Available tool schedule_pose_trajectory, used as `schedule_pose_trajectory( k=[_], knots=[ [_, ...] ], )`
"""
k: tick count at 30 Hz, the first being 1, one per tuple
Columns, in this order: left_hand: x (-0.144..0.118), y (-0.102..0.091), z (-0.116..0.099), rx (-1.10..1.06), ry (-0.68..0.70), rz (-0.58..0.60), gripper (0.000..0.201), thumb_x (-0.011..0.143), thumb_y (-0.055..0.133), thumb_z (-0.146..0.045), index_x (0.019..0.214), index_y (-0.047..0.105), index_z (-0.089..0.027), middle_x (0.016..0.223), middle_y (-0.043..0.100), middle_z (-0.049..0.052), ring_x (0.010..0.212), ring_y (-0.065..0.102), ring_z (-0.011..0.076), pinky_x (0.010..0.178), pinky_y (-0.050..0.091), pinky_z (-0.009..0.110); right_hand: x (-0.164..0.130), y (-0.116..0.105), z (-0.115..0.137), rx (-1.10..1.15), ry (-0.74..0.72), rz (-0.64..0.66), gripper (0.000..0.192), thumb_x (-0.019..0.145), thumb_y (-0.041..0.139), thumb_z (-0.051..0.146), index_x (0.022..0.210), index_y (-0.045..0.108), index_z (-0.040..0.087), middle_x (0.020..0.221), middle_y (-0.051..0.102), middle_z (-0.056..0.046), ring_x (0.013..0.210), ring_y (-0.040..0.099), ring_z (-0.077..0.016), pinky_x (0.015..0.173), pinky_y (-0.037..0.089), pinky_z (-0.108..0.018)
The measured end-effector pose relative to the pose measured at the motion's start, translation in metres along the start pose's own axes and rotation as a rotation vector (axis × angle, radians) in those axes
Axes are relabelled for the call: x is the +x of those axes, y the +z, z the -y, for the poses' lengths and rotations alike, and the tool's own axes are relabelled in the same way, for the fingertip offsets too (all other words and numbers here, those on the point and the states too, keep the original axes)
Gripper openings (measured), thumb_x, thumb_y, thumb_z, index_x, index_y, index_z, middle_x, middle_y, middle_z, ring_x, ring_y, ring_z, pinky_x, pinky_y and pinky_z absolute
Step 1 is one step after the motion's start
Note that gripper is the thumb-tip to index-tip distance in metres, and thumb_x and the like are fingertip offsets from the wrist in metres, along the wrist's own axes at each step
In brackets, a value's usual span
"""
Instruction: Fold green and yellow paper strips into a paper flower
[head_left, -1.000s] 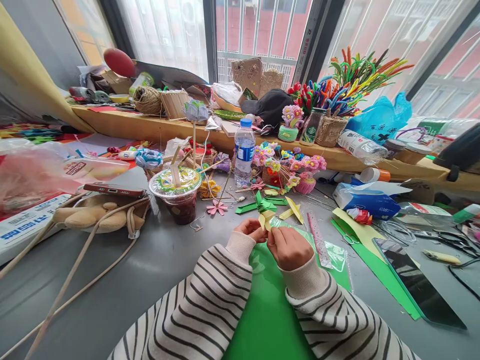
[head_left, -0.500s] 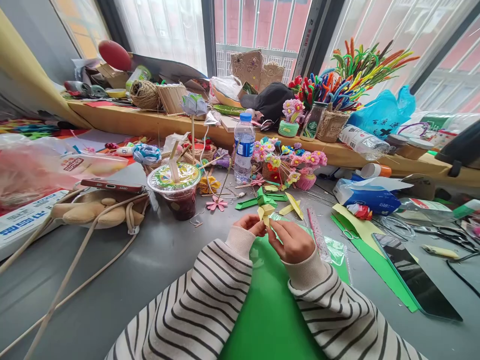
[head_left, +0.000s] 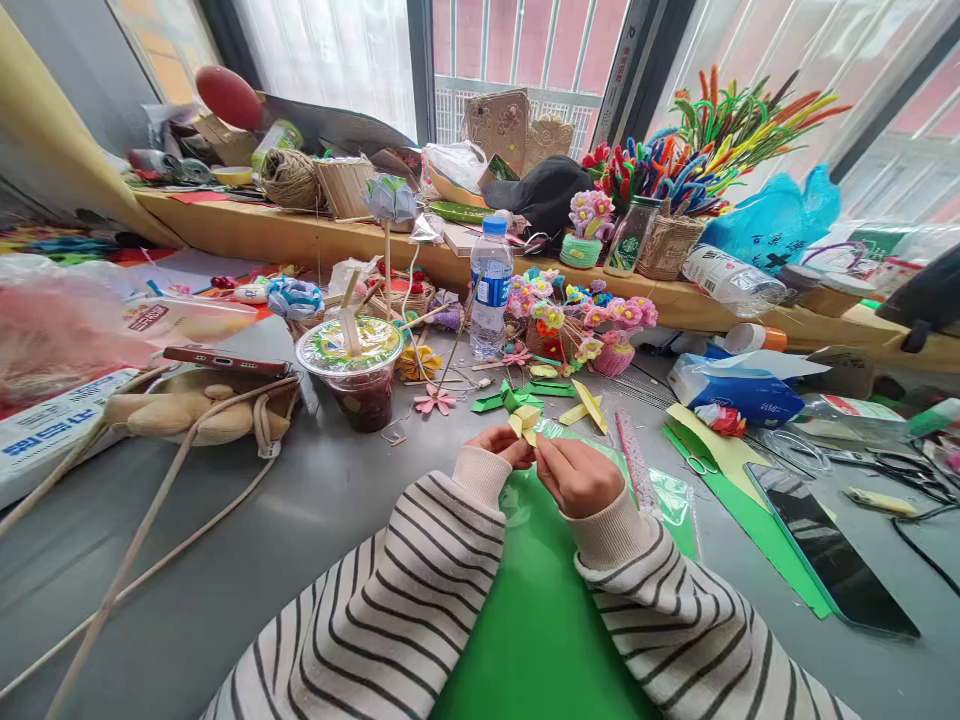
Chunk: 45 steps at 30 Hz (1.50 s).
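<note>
A small folded piece of yellow paper (head_left: pixel 526 421) is pinched between both hands over a green sheet (head_left: pixel 547 610). My left hand (head_left: pixel 501 444) is closed, its fingertips on the paper's lower left side. My right hand (head_left: pixel 579 474) is also closed, thumb and fingers pressed at the paper's lower right. The fingertips partly hide the paper's base. Just beyond lie folded green paper strips (head_left: pixel 513 397) and folded yellow strips (head_left: pixel 588 408). A pink ruler (head_left: pixel 634 458) lies to the right of my right hand.
A lidded drink cup (head_left: pixel 352 370) and a water bottle (head_left: pixel 491 288) stand behind the hands. To the right are a phone (head_left: pixel 832 550), scissors (head_left: pixel 900 472) and a blue tissue pack (head_left: pixel 735 390). A bag with cord straps (head_left: pixel 202 415) lies left. A cluttered ledge (head_left: pixel 442 262) runs behind.
Both hands stay together at the yellow folded paper, with the right fingers shifted slightly. The paper is turned a little and sits lower between the fingertips. The whole view has shifted slightly.
</note>
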<state>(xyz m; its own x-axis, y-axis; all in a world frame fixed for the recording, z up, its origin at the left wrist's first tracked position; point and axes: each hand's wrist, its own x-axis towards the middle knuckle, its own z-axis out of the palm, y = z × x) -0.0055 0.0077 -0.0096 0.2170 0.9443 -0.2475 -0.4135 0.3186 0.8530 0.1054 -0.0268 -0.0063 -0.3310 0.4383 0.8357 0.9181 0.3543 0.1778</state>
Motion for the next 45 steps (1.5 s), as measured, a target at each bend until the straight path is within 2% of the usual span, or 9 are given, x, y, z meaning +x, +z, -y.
schedule_pose_trajectory(
  k=[5, 10, 17, 24, 28, 31, 36, 40, 45],
  knots=[
    [-0.001, -0.003, 0.000, -0.014, -0.022, 0.052, 0.041, 0.034, 0.074, -0.029, 0.068, 0.058, -0.012, 0.058, 0.062, 0.000, 0.053, 0.057, 0.0114, 0.056, 0.044, 0.025, 0.002, -0.001, -0.002, 0.013, -0.058, -0.021, 0.016, 0.075, 0.047, 0.015, 0.075, 0.062, 0.010, 0.055, 0.060, -0.002, 0.052, 0.052, -0.0096, 0.052, 0.038, -0.022],
    [0.002, -0.005, 0.003, -0.003, 0.003, 0.070, 0.041, 0.034, 0.074, -0.029, 0.068, 0.058, -0.013, 0.055, 0.059, -0.002, 0.046, 0.053, 0.0087, 0.052, 0.043, 0.023, 0.009, -0.009, -0.004, 0.034, -0.138, 0.045, 0.017, 0.073, 0.047, 0.015, 0.071, 0.063, 0.010, 0.050, 0.058, -0.001, 0.049, 0.051, -0.0091, 0.050, 0.036, -0.021],
    [-0.002, 0.001, -0.002, 0.133, 0.049, 0.055, 0.029, 0.044, 0.068, -0.025, 0.062, 0.050, -0.014, 0.049, 0.053, -0.005, 0.042, 0.049, 0.0065, 0.047, 0.041, 0.022, 0.016, -0.014, -0.006, 0.021, -0.094, 0.213, 0.025, 0.075, 0.042, 0.018, 0.056, 0.058, 0.016, 0.044, 0.050, 0.001, 0.044, 0.046, -0.0086, 0.046, 0.028, -0.021],
    [-0.009, 0.009, -0.009, 0.250, 0.048, 0.039, 0.017, 0.055, 0.058, -0.016, 0.059, 0.042, -0.015, 0.045, 0.050, -0.006, 0.039, 0.048, 0.0073, 0.039, 0.038, 0.019, 0.015, -0.015, -0.013, 0.178, -0.042, 0.306, 0.023, 0.075, 0.041, 0.020, 0.063, 0.060, 0.016, 0.051, 0.053, 0.000, 0.049, 0.048, -0.0092, 0.048, 0.030, -0.021],
    [-0.012, 0.012, -0.009, 0.218, 0.019, 0.070, 0.017, 0.058, 0.056, -0.015, 0.058, 0.039, -0.016, 0.039, 0.049, -0.007, 0.034, 0.047, 0.0069, 0.038, 0.038, 0.019, 0.012, -0.012, -0.009, 0.154, 0.089, 0.272, 0.018, 0.073, 0.042, 0.019, 0.069, 0.059, 0.016, 0.060, 0.057, -0.002, 0.058, 0.051, -0.0112, 0.052, 0.034, -0.021],
    [-0.013, 0.013, -0.009, 0.213, 0.018, 0.053, 0.016, 0.059, 0.055, -0.012, 0.057, 0.039, -0.015, 0.039, 0.048, -0.007, 0.035, 0.047, 0.0063, 0.039, 0.039, 0.019, 0.008, -0.008, -0.003, 0.087, 0.129, 0.246, 0.017, 0.073, 0.042, 0.018, 0.072, 0.059, 0.015, 0.061, 0.057, -0.002, 0.059, 0.051, -0.0121, 0.052, 0.034, -0.022],
    [-0.013, 0.013, -0.007, 0.275, 0.032, 0.022, 0.013, 0.063, 0.048, -0.011, 0.057, 0.037, -0.016, 0.039, 0.047, -0.007, 0.035, 0.046, 0.0064, 0.039, 0.039, 0.019, 0.004, -0.003, -0.001, 0.112, 0.092, 0.256, 0.022, 0.078, 0.038, 0.017, 0.071, 0.059, 0.015, 0.058, 0.057, -0.002, 0.055, 0.050, -0.0112, 0.052, 0.035, -0.022],
    [-0.010, 0.011, 0.000, 0.276, 0.119, 0.019, 0.012, 0.064, 0.047, -0.016, 0.059, 0.036, -0.017, 0.040, 0.044, -0.008, 0.035, 0.044, 0.0060, 0.038, 0.037, 0.019, 0.004, -0.005, -0.003, 0.178, 0.061, 0.257, 0.022, 0.079, 0.038, 0.018, 0.076, 0.059, 0.014, 0.062, 0.059, -0.002, 0.056, 0.052, -0.0104, 0.053, 0.036, -0.021],
    [-0.009, 0.008, 0.007, 0.278, 0.182, 0.060, 0.013, 0.064, 0.047, -0.022, 0.061, 0.035, -0.018, 0.042, 0.040, -0.008, 0.036, 0.040, 0.0056, 0.037, 0.033, 0.019, 0.005, -0.007, -0.001, 0.207, 0.062, 0.252, 0.022, 0.079, 0.038, 0.018, 0.078, 0.059, 0.014, 0.062, 0.059, -0.003, 0.057, 0.053, -0.0110, 0.052, 0.039, -0.022]
  ],
)
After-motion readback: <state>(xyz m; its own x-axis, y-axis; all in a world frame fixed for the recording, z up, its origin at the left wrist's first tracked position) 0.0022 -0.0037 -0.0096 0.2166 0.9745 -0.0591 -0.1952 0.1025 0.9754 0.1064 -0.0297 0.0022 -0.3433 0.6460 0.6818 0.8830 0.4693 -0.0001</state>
